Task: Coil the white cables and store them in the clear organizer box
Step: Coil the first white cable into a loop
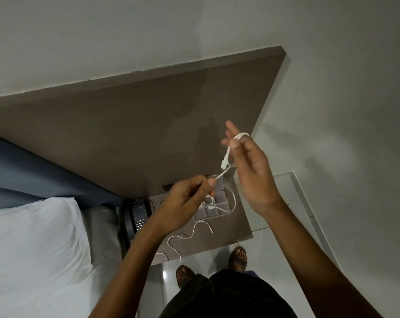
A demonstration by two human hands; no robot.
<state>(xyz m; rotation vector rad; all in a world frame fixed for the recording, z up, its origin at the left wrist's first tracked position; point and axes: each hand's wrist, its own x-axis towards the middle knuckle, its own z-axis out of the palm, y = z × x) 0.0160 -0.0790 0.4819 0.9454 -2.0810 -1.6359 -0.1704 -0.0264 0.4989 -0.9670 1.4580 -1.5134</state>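
The left hand (189, 200) pinches a thin, limp white cable (226, 157); the right hand (251, 166) loops its light, floppy length around a finger. Below them, the clear plastic organizer box (213, 208) sits on the table (236, 226).

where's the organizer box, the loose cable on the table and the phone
clear organizer box (209, 214): head view, on a front divider wall
loose white cable (183, 237): head view, on its curved middle stretch
black phone (139, 214): head view, on its body above the keypad
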